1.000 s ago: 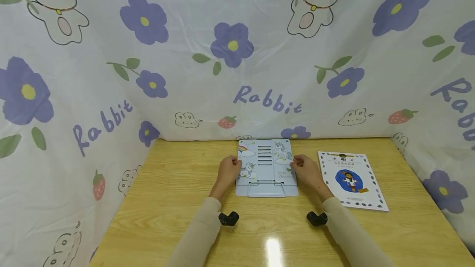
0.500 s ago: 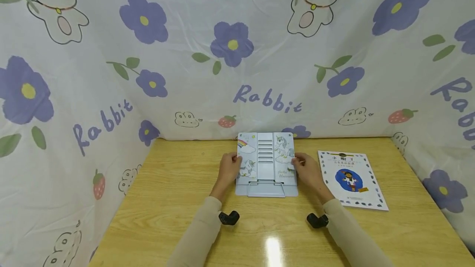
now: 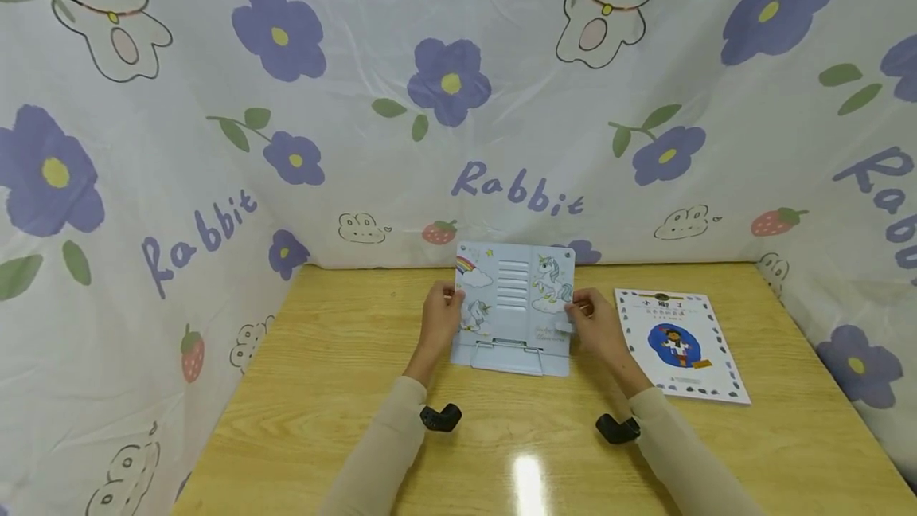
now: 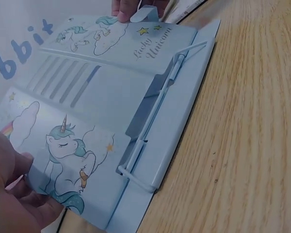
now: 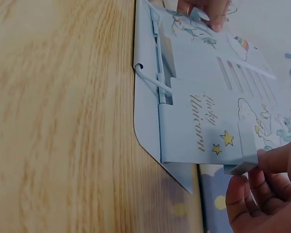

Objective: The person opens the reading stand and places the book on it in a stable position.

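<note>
A pale blue book stand (image 3: pixel 514 317) with unicorn pictures and a row of slots stands on the table, its back panel tilted up from the base. My left hand (image 3: pixel 438 321) pinches the panel's left edge; in the left wrist view the thumb of the left hand (image 4: pixel 9 174) lies on the printed face. On the opposite edge, my right hand (image 3: pixel 600 329) holds the panel between thumb and fingers. Beside those right fingers a small folded metal clip (image 5: pixel 241 167) projects from the edge. A wire bracket (image 3: pixel 507 358) lies along the stand's lower front.
To the right of the stand lies a white picture book (image 3: pixel 680 345) with a blue circle on its cover. The wooden table (image 3: pixel 344 357) ends at a patterned cloth backdrop (image 3: pixel 387 181) behind and at both sides.
Both hands have raised the stand's panel, so its top edge now sits higher against the backdrop. The stand has turned slightly, and the clip at its right edge has come into sight.
</note>
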Tool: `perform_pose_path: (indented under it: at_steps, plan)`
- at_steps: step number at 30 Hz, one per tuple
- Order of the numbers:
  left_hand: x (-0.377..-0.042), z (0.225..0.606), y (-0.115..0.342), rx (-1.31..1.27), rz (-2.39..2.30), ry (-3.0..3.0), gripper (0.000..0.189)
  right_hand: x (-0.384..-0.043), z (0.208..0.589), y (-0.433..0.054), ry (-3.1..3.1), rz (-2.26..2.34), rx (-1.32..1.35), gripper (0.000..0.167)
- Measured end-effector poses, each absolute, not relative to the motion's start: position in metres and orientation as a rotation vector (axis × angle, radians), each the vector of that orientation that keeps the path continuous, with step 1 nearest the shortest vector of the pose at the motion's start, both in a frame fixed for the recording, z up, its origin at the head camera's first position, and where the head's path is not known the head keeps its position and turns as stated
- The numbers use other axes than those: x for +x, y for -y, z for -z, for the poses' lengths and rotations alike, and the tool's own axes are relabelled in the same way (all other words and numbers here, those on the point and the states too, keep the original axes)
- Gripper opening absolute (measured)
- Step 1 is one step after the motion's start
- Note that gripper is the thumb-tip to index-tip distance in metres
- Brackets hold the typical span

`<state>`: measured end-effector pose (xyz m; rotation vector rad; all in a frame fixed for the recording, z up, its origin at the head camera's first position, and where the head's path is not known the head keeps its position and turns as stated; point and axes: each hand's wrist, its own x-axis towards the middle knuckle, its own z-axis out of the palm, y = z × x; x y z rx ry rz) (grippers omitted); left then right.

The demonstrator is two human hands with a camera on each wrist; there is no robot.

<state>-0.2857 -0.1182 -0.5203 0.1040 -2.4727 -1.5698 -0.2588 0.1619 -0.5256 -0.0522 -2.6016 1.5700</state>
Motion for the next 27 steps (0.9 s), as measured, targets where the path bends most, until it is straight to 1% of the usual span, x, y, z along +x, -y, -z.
perform_pose_path:
  at_steps: [15, 19, 27]
  plan:
    - [-0.290, 0.520, 0.131, 0.040, 1.672, 2.421, 0.021, -0.235, 0.517, -0.159, 2.591, -1.446, 0.213, 0.011]
    - [-0.294, 0.522, 0.135, 0.015, 1.680, 2.388, 0.020, -0.228, 0.515, -0.156, 2.592, -1.435, 0.300, 0.010]
    - [-0.300, 0.522, 0.142, -0.010, 1.730, 2.347, 0.021, -0.212, 0.513, -0.146, 2.591, -1.587, 0.462, 0.013]
